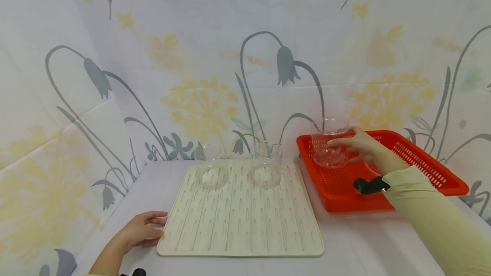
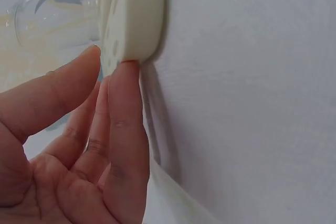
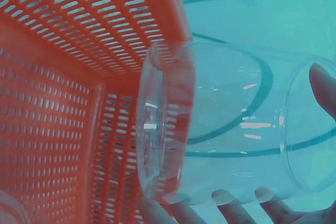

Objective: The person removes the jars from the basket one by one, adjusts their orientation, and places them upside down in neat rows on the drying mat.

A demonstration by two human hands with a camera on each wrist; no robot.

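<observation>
My right hand holds a clear, straight-sided cup over the left part of a red plastic basket. In the right wrist view the thumb is on one side of the cup and the fingers lie along the other. Its thick base points toward the basket. My left hand is beside the near left corner of a cream ridged drying mat, fingers loosely extended. One fingertip touches the mat's edge in the left wrist view. Two more clear cups, a left one and a right one, stand at the mat's back.
Another clear rounded thing lies in the basket, partly hidden by the right forearm. A flower-printed cloth hangs behind the white-covered table. The basket's slotted rim rises right of the mat.
</observation>
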